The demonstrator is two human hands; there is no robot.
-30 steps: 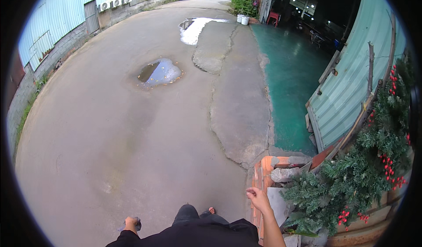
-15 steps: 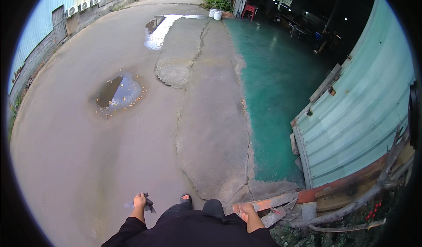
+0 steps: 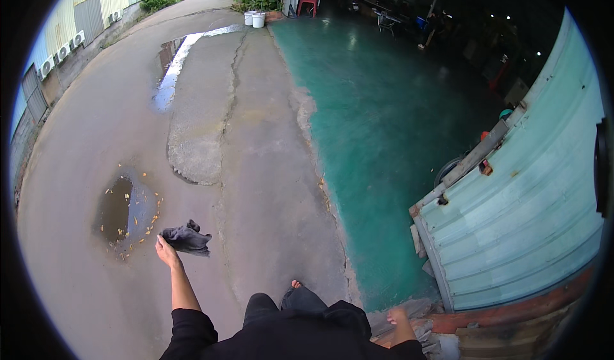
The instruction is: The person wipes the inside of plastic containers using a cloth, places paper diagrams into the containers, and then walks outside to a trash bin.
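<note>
A dark grey cloth (image 3: pixel 187 238) hangs from my left hand (image 3: pixel 167 251), whose fingers are closed on its edge. The cloth flares out to the right above the concrete, beside a puddle (image 3: pixel 128 209) with yellow leaves in it. My right hand (image 3: pixel 396 315) is low at the right, its fingers curled in, with nothing visible in them. It is nearest to the base of a pale green corrugated metal panel (image 3: pixel 511 219). One sandalled foot shows in part below my dark trousers.
To the right lies a green floor (image 3: pixel 384 136), running into a dark workshop with a red stool (image 3: pixel 308 4) at its entrance. White buckets (image 3: pixel 258 20) stand by plants ahead. A raised, cracked concrete strip (image 3: pixel 256 129) runs forward. Air-conditioner units (image 3: pixel 62 53) line the left wall.
I have moved forward, and the view has turned right. My left hand has swung forward and up with the cloth, which now spreads out. My right hand has shifted right.
</note>
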